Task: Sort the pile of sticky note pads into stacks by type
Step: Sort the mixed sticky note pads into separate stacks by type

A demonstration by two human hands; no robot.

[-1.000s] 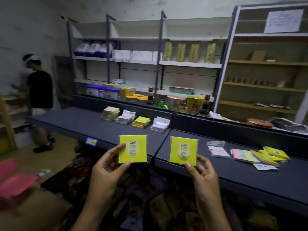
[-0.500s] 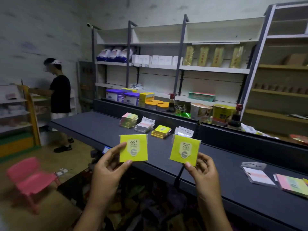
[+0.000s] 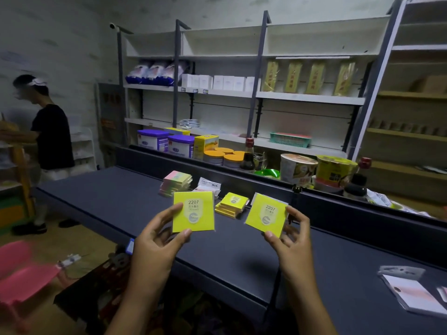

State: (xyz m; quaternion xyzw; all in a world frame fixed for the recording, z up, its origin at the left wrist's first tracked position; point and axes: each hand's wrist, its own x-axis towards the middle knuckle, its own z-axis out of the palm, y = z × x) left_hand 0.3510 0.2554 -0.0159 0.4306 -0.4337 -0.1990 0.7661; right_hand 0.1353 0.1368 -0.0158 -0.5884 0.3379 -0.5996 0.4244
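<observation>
My left hand (image 3: 157,240) holds up a yellow sticky note pad (image 3: 193,212) marked 2207. In my right hand (image 3: 290,234) is a second yellow pad (image 3: 266,215) of the same kind, tilted a little. Both hover above the dark shelf (image 3: 108,197). Behind them on the shelf stand sorted stacks: a pastel multicolour stack (image 3: 176,183), a white-wrapped stack (image 3: 208,185) partly hidden by the left pad, and a yellow stack (image 3: 232,204). A fourth stack is hidden behind the right pad. Loose white pads (image 3: 416,294) lie at the far right.
A raised back rail (image 3: 338,206) borders the shelf, with tins, cup noodles and bottles behind it. A person in a black shirt (image 3: 50,136) stands at the left. A pink plastic chair (image 3: 21,274) sits on the floor at lower left.
The view has swung left and closer to the sorted stacks, so the unsorted pile slid out at the right. Both hands still hold their yellow pads, now nearer the yellow stack.
</observation>
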